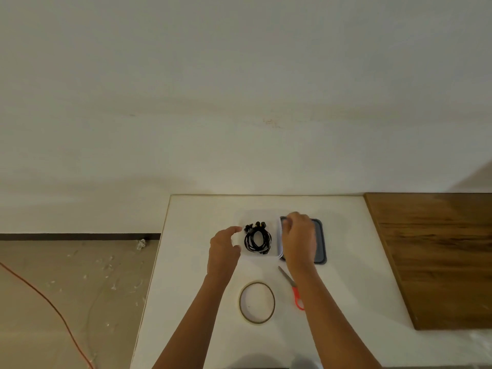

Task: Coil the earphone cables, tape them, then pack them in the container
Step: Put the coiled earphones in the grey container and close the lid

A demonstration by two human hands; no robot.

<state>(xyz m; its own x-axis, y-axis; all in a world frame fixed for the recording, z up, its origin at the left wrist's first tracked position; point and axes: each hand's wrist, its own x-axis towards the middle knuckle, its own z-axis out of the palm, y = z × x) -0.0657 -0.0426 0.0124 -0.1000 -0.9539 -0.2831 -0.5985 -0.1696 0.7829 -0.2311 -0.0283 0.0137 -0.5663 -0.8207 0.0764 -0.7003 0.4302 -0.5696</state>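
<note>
A bundle of coiled black earphone cables [257, 239] lies inside a clear, shallow container [255, 216] on the white table [186, 288]. My left hand [223, 251] holds the container's left side, fingers curled, thumb by the far left corner. A dark grey lid [320, 243] lies flat right beside the container. My right hand [298, 238] lies over the lid's left part, with its fingers curled round the lid's far left edge where it meets the container wall. That hand hides most of the lid.
A ring of tape [257, 302] lies near me, in front of the container. Red-handled scissors [292, 286] lie to its right, partly under my right forearm. A brown wooden board [436, 257] covers the table's right side. An orange cord [53, 307] crosses the floor at left.
</note>
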